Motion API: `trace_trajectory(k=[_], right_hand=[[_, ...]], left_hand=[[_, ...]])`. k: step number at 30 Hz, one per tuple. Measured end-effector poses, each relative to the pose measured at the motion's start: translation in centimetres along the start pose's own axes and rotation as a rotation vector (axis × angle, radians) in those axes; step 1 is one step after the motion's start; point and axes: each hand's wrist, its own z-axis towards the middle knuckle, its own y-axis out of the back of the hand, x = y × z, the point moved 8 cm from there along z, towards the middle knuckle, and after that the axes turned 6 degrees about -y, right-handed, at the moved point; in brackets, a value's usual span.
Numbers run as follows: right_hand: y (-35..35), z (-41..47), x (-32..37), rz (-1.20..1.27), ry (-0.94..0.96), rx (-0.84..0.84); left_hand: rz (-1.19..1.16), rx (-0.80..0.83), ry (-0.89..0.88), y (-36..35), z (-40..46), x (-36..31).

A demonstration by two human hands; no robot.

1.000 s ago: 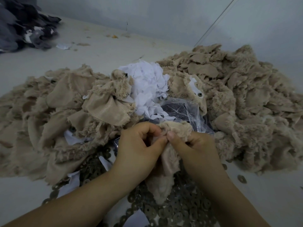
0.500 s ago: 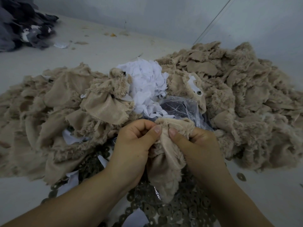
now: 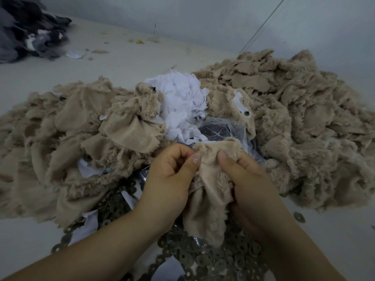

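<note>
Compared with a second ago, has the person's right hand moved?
Yes. Against the white scraps, the right hand gripping the cloth has edged rightward and slightly up, toward the plastic bag.

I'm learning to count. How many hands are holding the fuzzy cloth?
2. The left hand pinches the cloth at its top left edge. The right hand pinches it at the top right. No other hand shows, and none seems hidden.

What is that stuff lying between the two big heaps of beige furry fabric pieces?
A mound of white cut scraps, with a crinkled clear plastic bag just in front of it; the head view shows both.
</note>
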Motion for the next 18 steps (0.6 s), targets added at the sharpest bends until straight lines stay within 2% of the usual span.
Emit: trace_trajectory(k=[2,4,9,18], right_hand=[[-1.3,-0.3,-0.3,0.070,-0.059,0.132],[-1.9,-0.5,-0.7,0.111,-0.110,0.189],[-1.4,-0.1,-1.6,0.233,-0.244,0.131],[-1.8,-0.4,-2.3,0.319,-0.363,0.159]], left_hand=[[0.029,0.008,-0.035,0.0,0.1,-0.4],[0.061,0.017,-0.061,-0.1,0.1,-0.6],[0.051,0.024,-0.035,-0.2,0.0,-0.6],[0.032,0.059,-0.038,-0.4,0.0,-1.2]])
